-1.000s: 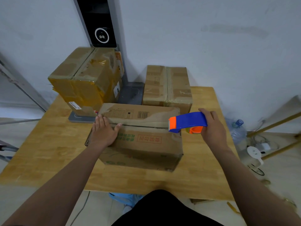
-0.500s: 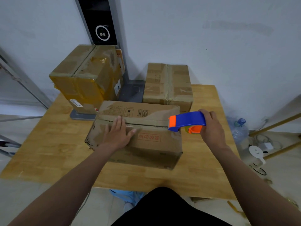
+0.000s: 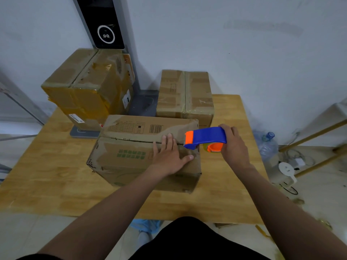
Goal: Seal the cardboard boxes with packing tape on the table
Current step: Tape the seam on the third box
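Basically, front box [image 3: 131, 156] looks light, soft w/ dented flaps (press near seam); left hand [image 3: 169, 156] flat, grasping nothing, right hand [image 3: 234, 147] clenched round tape dispenser [image 3: 205, 136].

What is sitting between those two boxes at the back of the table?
In the head view, a dark grey flat base lies between the yellow-taped box and the smaller back box, with a grey post rising from it.

Three worn cardboard boxes [image 3: 131, 147] and blue-orange tape dispenser [image 3: 205, 137] on table.
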